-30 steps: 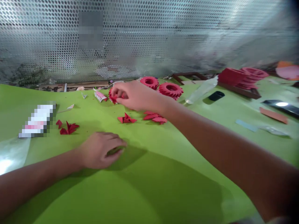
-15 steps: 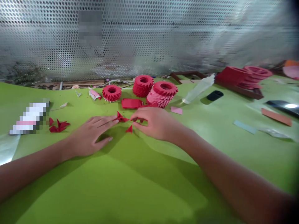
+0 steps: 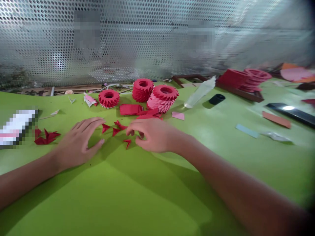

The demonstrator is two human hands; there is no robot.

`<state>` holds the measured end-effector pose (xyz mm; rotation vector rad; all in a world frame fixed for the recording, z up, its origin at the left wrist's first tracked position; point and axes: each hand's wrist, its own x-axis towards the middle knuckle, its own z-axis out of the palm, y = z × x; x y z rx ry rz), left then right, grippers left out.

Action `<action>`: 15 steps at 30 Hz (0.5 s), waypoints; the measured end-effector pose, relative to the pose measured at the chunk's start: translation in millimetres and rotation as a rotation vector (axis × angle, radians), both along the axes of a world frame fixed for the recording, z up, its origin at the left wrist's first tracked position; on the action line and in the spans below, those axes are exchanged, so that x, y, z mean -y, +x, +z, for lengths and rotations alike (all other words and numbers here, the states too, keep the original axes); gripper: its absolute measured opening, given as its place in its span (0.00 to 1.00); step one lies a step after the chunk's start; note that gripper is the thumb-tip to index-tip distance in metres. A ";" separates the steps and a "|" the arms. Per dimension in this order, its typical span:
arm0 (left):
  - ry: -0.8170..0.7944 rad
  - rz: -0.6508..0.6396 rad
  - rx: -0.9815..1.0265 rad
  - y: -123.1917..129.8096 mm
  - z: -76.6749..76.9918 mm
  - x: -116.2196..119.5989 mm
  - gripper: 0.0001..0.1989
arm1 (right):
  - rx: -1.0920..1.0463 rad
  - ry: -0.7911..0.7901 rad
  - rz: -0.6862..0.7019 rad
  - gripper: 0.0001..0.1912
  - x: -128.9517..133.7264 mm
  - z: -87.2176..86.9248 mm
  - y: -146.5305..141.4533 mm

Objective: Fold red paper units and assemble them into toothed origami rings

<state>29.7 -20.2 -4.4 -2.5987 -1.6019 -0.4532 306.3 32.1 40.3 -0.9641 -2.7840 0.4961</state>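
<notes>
Several small folded red paper pieces (image 3: 115,131) lie on the green table (image 3: 118,196) between my hands. My left hand (image 3: 78,141) is at their left, thumb and fingers apart, with nothing in it. My right hand (image 3: 155,135) is at their right, fingers curled and thumb apart from them, with no piece visible in it. One V-shaped red paper piece (image 3: 127,143) lies just left of my right thumb. To the left of my left hand sits a small heap of folded red paper pieces (image 3: 46,137).
Behind my hands stand red and pink rings of folded paper (image 3: 162,95) and a stack of red paper (image 3: 130,109). Farther right are a translucent bottle (image 3: 200,92), a dark cylinder (image 3: 217,99), a brown tray (image 3: 253,94) and a phone (image 3: 292,113). A perforated metal sheet (image 3: 147,39) rises behind the table.
My hands have moved apart and the fingers of my left hand have lifted off the red pieces. More separate red pieces show between them. The whole view has shifted slightly.
</notes>
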 end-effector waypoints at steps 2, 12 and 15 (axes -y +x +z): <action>-0.025 -0.009 -0.011 0.1 -0.5 -0.8 0.32 | 0.016 -0.044 0.030 0.16 0.7 -0.2 0.5; -0.090 -0.047 -0.039 -1.9 -0.8 -2.6 0.25 | 0.017 -0.075 0.025 0.11 -0.4 -4.2 0.1; -0.103 -0.058 -0.025 -0.9 0.3 -2.0 0.24 | 0.005 -0.083 -0.009 0.14 -0.7 -4.8 0.3</action>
